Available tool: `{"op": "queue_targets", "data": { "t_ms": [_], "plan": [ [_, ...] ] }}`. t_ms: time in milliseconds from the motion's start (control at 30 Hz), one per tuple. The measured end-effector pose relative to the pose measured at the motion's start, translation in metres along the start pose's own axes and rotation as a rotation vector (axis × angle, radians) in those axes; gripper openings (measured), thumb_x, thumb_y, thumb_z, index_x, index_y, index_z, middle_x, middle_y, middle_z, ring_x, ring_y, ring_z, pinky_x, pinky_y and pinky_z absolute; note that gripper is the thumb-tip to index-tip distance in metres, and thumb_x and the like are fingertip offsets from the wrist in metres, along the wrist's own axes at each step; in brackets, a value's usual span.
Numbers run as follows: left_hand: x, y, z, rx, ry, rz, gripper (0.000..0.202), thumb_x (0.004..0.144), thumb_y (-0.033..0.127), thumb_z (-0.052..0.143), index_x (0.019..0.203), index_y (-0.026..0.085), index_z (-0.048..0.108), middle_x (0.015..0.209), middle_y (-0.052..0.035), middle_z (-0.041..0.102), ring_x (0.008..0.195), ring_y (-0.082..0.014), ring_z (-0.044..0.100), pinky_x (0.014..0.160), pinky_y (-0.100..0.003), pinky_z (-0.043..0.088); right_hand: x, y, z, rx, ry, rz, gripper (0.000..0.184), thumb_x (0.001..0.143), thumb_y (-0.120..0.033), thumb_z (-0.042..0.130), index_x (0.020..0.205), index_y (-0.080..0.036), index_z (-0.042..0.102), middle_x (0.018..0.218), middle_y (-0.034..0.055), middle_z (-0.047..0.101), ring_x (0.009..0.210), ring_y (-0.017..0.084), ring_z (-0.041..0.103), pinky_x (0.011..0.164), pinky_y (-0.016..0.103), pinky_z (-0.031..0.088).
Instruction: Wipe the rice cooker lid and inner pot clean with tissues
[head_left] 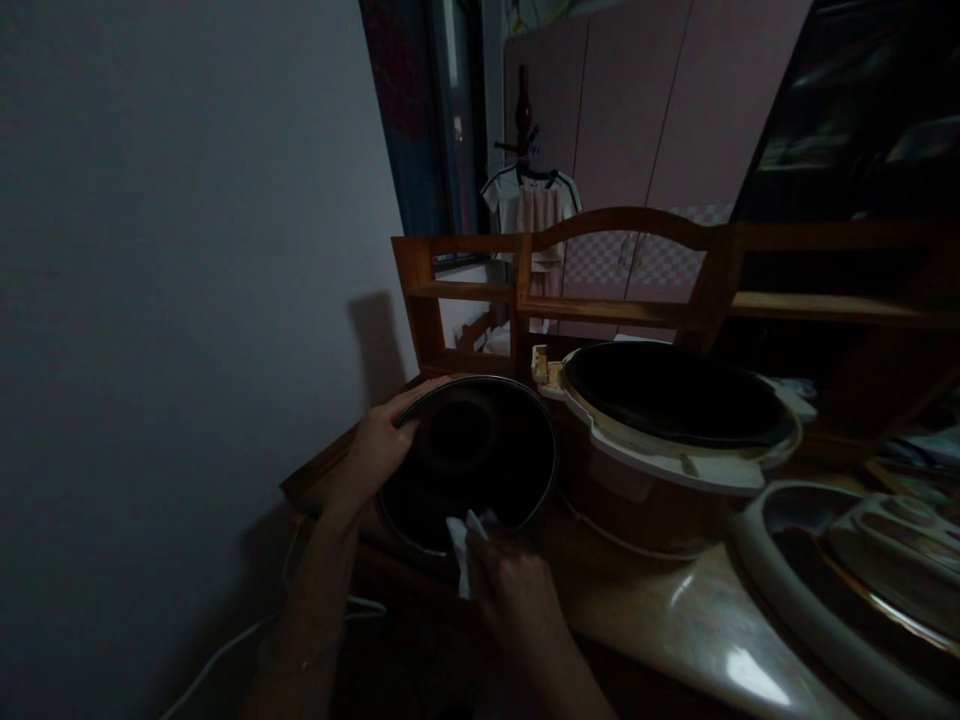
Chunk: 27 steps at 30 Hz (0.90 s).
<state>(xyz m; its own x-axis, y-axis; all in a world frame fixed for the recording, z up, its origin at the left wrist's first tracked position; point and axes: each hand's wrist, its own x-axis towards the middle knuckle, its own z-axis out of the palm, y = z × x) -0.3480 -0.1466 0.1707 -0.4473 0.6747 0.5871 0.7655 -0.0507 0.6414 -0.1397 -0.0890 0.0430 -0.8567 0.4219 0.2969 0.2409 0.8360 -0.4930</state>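
Observation:
In the dim light my left hand (pixel 382 440) grips the upper left rim of a dark round inner pot (pixel 472 460), which is tilted toward me on the table. My right hand (pixel 514 590) is closed on a small white cloth or tissue (pixel 465 545) and presses it against the pot's lower rim. Just to the right of the pot stands the open cooker body (pixel 675 440), cream-rimmed with a dark cavity.
A cooker lid (pixel 847 580) lies at the right on the glossy tabletop (pixel 675 620). A wooden shelf rack (pixel 562 290) stands behind the cooker. A plain wall fills the left; a white cable (pixel 225 650) runs down below the table edge.

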Motion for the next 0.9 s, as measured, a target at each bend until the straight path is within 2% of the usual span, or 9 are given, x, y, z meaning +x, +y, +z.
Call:
{"op": "queue_targets", "data": {
  "t_ms": [200, 333, 467, 633, 733, 800, 900],
  "plan": [
    [0.019, -0.008, 0.0, 0.025, -0.005, 0.002, 0.045, 0.081, 0.018, 0.052, 0.123, 0.025, 0.067, 0.125, 0.0036, 0.067, 0.117, -0.0221, 0.061, 0.11, -0.04, 0.041, 0.008, -0.002, -0.007, 0.053, 0.017, -0.052, 0.037, 0.092, -0.012, 0.05, 0.124, -0.024, 0.061, 0.117, 0.0065, 0.069, 0.106, 0.018, 0.065, 0.09, 0.027, 0.047],
    [0.018, -0.003, 0.003, 0.01, -0.017, 0.003, 0.047, 0.08, 0.017, 0.051, 0.124, 0.025, 0.066, 0.127, 0.0039, 0.066, 0.121, -0.022, 0.059, 0.111, -0.039, 0.04, 0.018, -0.005, -0.007, 0.138, -0.014, -0.027, 0.03, 0.095, -0.018, 0.046, 0.117, -0.024, 0.065, 0.108, 0.0057, 0.072, 0.093, 0.015, 0.069, 0.076, 0.021, 0.045],
    [0.013, 0.002, 0.006, -0.01, -0.012, 0.024, 0.051, 0.079, 0.015, 0.048, 0.127, 0.025, 0.064, 0.13, 0.0046, 0.063, 0.124, -0.0204, 0.057, 0.113, -0.038, 0.038, 0.032, -0.016, 0.009, 0.267, 0.015, 0.036, 0.029, 0.097, -0.021, 0.042, 0.1, -0.023, 0.071, 0.093, 0.0035, 0.075, 0.08, 0.014, 0.07, 0.064, 0.02, 0.038],
    [0.009, 0.003, 0.006, 0.014, 0.019, 0.016, 0.052, 0.078, 0.014, 0.046, 0.126, 0.024, 0.065, 0.131, 0.0029, 0.063, 0.124, -0.0205, 0.056, 0.113, -0.04, 0.038, 0.056, -0.046, 0.034, 0.414, 0.085, 0.147, 0.031, 0.093, -0.02, 0.043, 0.08, -0.02, 0.07, 0.07, 0.0, 0.069, 0.063, 0.012, 0.062, 0.053, 0.022, 0.028],
    [0.006, 0.003, 0.006, 0.02, 0.039, 0.02, 0.052, 0.079, 0.013, 0.044, 0.125, 0.025, 0.065, 0.131, 0.0034, 0.063, 0.124, -0.0198, 0.056, 0.113, -0.039, 0.037, 0.067, -0.061, 0.042, 0.531, 0.137, 0.163, 0.033, 0.092, -0.018, 0.04, 0.074, -0.018, 0.067, 0.067, -0.0013, 0.067, 0.062, 0.011, 0.059, 0.052, 0.021, 0.026],
    [0.004, 0.002, 0.005, 0.034, 0.053, 0.022, 0.05, 0.08, 0.014, 0.045, 0.125, 0.026, 0.065, 0.13, 0.0037, 0.064, 0.124, -0.0198, 0.057, 0.113, -0.038, 0.038, 0.068, -0.065, 0.045, 0.525, 0.161, 0.145, 0.033, 0.093, -0.017, 0.039, 0.074, -0.018, 0.067, 0.068, -0.0015, 0.067, 0.063, 0.011, 0.058, 0.052, 0.021, 0.027],
    [-0.001, -0.006, 0.0, 0.061, 0.09, 0.003, 0.047, 0.083, 0.019, 0.047, 0.127, 0.025, 0.063, 0.13, 0.0018, 0.064, 0.124, -0.0212, 0.057, 0.112, -0.04, 0.039, 0.061, -0.057, 0.043, 0.368, 0.116, 0.071, 0.033, 0.096, -0.02, 0.04, 0.078, -0.019, 0.067, 0.07, -0.0005, 0.069, 0.063, 0.011, 0.061, 0.053, 0.021, 0.03]
  ]
}}
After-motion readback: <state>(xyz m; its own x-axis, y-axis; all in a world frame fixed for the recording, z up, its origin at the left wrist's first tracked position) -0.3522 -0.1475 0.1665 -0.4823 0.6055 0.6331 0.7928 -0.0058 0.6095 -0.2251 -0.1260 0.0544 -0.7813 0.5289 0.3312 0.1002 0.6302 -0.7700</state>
